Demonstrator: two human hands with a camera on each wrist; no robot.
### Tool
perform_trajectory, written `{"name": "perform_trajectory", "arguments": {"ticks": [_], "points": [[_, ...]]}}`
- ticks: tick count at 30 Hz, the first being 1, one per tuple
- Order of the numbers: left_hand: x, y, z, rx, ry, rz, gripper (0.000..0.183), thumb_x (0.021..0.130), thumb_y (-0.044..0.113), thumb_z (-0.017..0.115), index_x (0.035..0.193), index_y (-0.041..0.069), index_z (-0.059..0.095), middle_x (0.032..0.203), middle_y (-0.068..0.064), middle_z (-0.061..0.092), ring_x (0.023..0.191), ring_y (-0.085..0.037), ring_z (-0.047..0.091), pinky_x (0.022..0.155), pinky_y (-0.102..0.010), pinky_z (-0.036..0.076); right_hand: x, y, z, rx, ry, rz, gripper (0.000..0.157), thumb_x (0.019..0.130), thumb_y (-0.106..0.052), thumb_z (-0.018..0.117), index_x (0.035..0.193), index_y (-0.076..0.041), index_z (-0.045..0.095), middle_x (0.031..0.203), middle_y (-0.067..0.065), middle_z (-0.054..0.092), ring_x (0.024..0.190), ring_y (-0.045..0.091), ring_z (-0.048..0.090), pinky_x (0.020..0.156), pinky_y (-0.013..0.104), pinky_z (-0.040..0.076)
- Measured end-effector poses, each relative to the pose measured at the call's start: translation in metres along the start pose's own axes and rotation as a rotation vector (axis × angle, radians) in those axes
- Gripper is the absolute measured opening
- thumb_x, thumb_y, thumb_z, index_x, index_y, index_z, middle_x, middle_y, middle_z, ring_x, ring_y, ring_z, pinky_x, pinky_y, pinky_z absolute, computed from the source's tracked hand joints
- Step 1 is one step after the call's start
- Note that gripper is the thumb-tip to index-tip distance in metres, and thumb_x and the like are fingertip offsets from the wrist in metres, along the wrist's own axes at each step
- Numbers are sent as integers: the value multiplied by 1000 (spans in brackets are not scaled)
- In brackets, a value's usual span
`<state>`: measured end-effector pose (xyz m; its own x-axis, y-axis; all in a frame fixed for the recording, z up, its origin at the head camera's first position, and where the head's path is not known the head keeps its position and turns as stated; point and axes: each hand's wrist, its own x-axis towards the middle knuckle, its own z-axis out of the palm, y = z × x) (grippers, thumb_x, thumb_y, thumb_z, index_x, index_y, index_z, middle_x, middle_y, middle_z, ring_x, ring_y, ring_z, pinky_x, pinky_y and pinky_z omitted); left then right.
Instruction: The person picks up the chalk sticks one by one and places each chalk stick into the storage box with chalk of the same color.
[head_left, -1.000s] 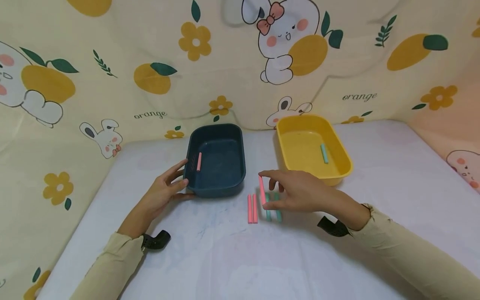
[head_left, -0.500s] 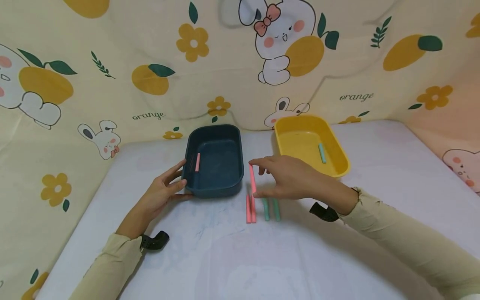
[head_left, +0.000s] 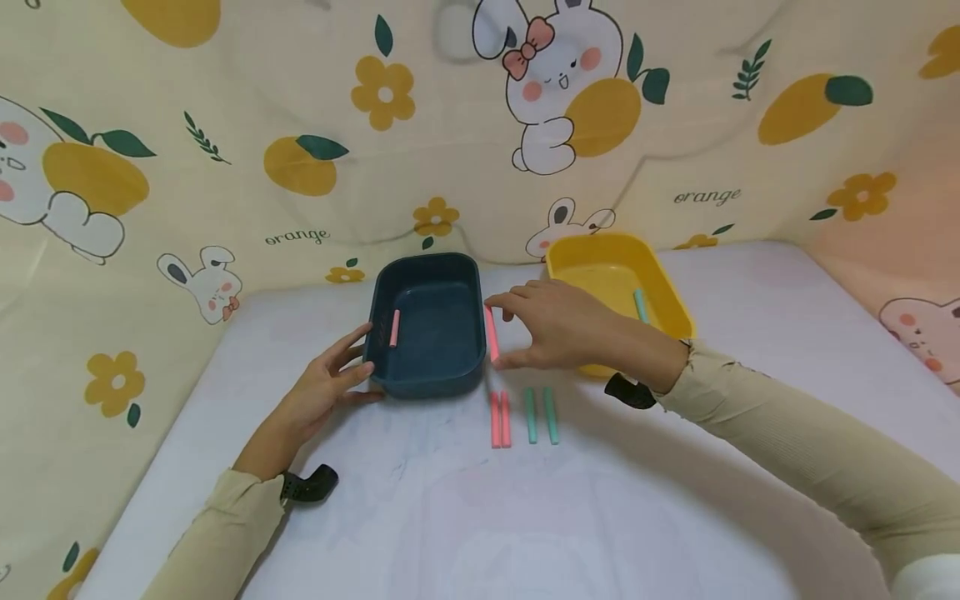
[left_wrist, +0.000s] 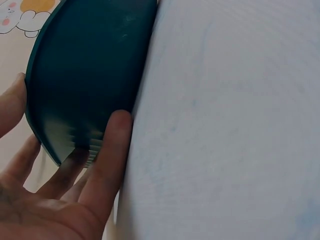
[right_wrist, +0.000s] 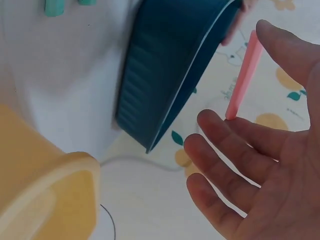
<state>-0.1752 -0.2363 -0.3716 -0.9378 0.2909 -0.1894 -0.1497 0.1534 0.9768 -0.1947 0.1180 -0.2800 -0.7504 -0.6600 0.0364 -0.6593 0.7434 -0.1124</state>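
My right hand (head_left: 573, 323) pinches a pink chalk stick (head_left: 491, 333) by its ends, between thumb and index finger, just right of the dark blue basin (head_left: 431, 388). In the right wrist view the same stick (right_wrist: 244, 77) is held above the table, its other fingers spread free. My left hand (head_left: 326, 383) touches the basin's left front corner with extended fingers; the left wrist view shows these fingers (left_wrist: 111, 162) along its outer wall. One pink chalk stick (head_left: 394, 328) lies in the basin. Two pink sticks (head_left: 500, 421) and two mint-green sticks (head_left: 541, 415) lie on the table in front.
A yellow basin (head_left: 671, 292) stands at the back right, partly behind my right forearm, with a mint-green stick (head_left: 641, 306) inside. A patterned cloth (head_left: 300, 92) hangs behind the white-covered table (head_left: 450, 533).
My right hand has carried the pink chalk stick left and away from me, from above the row of sticks to beside the blue basin. My left hand stays at the basin.
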Motion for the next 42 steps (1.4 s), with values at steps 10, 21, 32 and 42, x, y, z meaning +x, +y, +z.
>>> {"name": "perform_trajectory", "arguments": {"ticks": [10, 21, 32, 42], "points": [[0, -1, -5, -2, -29, 15, 71, 102, 21, 57, 160, 26, 17, 166, -15, 11, 145, -43, 32, 98, -53, 54, 19, 0, 4, 45, -18, 23, 80, 82, -64, 69, 145, -17, 50, 119, -1, 68, 115, 22, 58, 99, 41, 50], [-3, 1, -7, -20, -80, -40, 63, 106, 28, 47, 160, 34, 14, 167, -14, 6, 148, -42, 27, 105, -53, 50, 40, -6, 13, 84, -43, 66, 86, 82, -68, 67, 147, -17, 47, 126, 0, 65, 119, 21, 57, 101, 42, 51], [-3, 2, -7, -57, -70, -74, 62, 107, 23, 45, 159, 36, 14, 167, -16, 10, 148, -40, 29, 104, -52, 50, 61, -17, 19, 107, -89, 73, 83, 82, -68, 67, 147, -20, 48, 136, 2, 61, 125, 22, 55, 104, 44, 51], [-2, 6, -3, 2, -43, -59, 64, 105, 25, 49, 159, 32, 17, 165, -17, 15, 143, -42, 35, 100, -53, 53, 74, -24, 23, 82, -129, 35, 80, 83, -67, 67, 145, -19, 49, 125, -2, 65, 113, 17, 60, 98, 39, 53]]}}
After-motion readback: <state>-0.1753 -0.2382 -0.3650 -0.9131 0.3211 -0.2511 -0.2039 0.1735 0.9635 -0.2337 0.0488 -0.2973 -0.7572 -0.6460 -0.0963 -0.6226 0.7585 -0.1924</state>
